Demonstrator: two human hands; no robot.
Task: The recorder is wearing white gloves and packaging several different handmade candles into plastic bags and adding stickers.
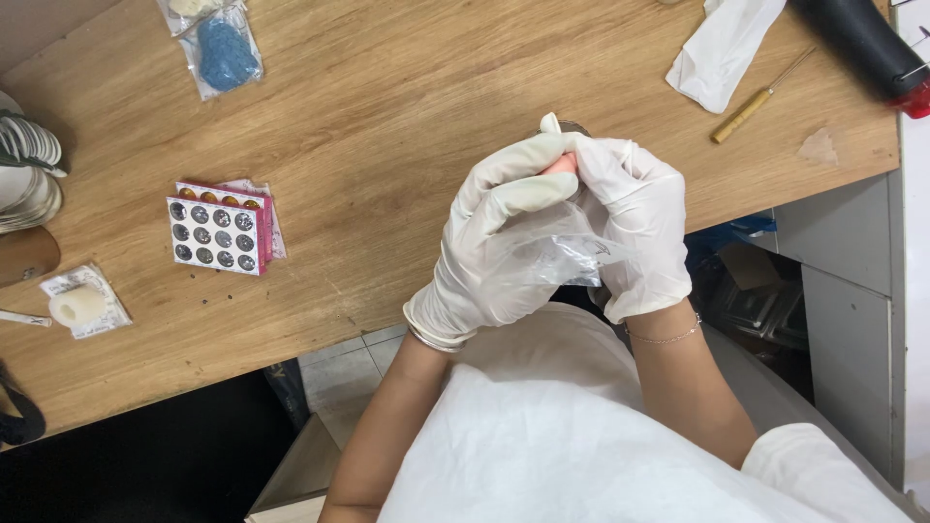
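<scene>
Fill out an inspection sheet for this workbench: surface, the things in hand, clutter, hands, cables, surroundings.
Surface: wooden table, light grain, a pale smudge near its right edge.
Things in hand: a small pink piece pinched between the fingers; a clear plastic bag hanging under it.
Clutter: card of round studs; blue pad in a bag; white foam ring in a bag; white cloth; wooden-handled pick; black cylinder with a red end.
Hands: left hand and right hand, both in white gloves, closed together on the pink piece.
Cables: nothing seen.
Surroundings: grey cabinet at right; tiled floor below.
</scene>
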